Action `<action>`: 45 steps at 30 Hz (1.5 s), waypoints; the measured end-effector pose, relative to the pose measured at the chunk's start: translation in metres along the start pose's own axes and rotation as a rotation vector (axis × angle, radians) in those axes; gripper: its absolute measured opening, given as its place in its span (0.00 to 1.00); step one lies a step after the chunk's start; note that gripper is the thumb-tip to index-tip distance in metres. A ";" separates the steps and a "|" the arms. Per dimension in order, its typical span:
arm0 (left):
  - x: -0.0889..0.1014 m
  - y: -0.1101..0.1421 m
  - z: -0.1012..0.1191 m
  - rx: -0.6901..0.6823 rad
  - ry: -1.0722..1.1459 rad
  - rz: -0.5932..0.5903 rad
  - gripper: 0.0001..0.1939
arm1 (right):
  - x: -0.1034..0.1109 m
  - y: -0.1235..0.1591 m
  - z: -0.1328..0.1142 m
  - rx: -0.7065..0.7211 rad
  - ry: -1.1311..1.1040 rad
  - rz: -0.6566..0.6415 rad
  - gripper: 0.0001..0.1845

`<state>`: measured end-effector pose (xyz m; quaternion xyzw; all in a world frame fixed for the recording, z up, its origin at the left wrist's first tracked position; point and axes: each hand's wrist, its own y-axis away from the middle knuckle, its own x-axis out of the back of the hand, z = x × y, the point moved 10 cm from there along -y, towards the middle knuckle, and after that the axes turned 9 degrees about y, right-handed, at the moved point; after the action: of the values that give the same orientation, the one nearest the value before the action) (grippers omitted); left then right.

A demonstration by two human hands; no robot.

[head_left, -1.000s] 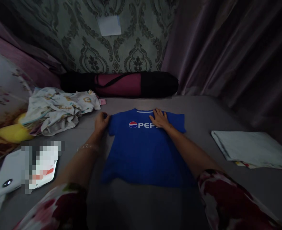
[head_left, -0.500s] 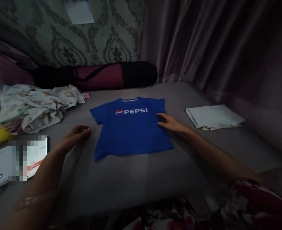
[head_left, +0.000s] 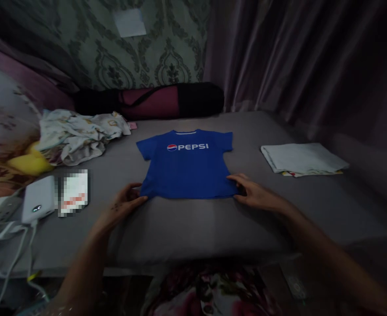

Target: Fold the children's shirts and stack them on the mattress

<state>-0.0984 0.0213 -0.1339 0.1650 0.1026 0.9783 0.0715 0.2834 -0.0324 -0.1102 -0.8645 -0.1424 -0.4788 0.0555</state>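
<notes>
A blue short-sleeved T-shirt (head_left: pixel 187 173) with a white PEPSI print and a round logo lies flat, front up, its collar away from me and its hem toward me. My left hand (head_left: pixel 126 204) rests at the lower left corner, thumb tip against the hem and curved fingers beside the side edge. At the lower right corner is my right hand (head_left: pixel 254 193); its thumb touches the hem and its forefinger lies on the side edge. Both hands show a gap between thumb and fingers, with the shirt's corners between them. I see no clear pinch on the cloth.
The grey bed surface (head_left: pixel 193 228) carries a folded pale cloth (head_left: pixel 303 158) at right. Crumpled printed clothes (head_left: pixel 81 134), a yellow soft thing (head_left: pixel 30 162), a white power bank (head_left: pixel 39 199) with cables and a blurred-out phone (head_left: pixel 75 193) lie left. A long black-and-maroon bag (head_left: pixel 157 101) lies along the wall.
Both hands have moved to the shirt's lower corners, the left from beside it and the right down from its sleeve side. The hem lies straighter, and the view has shifted left.
</notes>
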 end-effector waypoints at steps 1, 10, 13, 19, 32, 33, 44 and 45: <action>0.001 0.000 -0.001 -0.011 0.023 0.027 0.35 | 0.000 0.000 0.000 0.013 0.024 0.035 0.32; 0.014 -0.001 -0.003 -0.122 0.113 0.260 0.23 | -0.002 -0.008 0.003 0.045 0.301 0.259 0.21; 0.004 0.004 -0.002 -0.090 0.131 0.212 0.26 | -0.005 -0.009 0.001 0.029 0.380 0.276 0.18; -0.018 0.011 0.019 -0.183 0.078 0.059 0.44 | 0.000 -0.012 0.006 -0.068 0.429 0.291 0.17; -0.007 -0.004 0.024 -0.125 0.171 0.295 0.26 | 0.008 -0.016 0.013 -0.259 0.422 0.211 0.16; -0.007 -0.002 0.025 -0.110 0.147 0.301 0.27 | 0.010 -0.015 0.015 -0.285 0.432 0.212 0.16; -0.009 -0.005 0.022 -0.243 0.156 0.256 0.16 | 0.011 -0.015 0.018 -0.340 0.431 0.183 0.12; -0.008 -0.006 0.020 -0.255 0.163 0.262 0.16 | 0.009 -0.015 0.018 -0.342 0.429 0.174 0.12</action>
<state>-0.0834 0.0298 -0.1188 0.0868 -0.0389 0.9945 -0.0448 0.2978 -0.0117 -0.1124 -0.7492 0.0299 -0.6613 -0.0213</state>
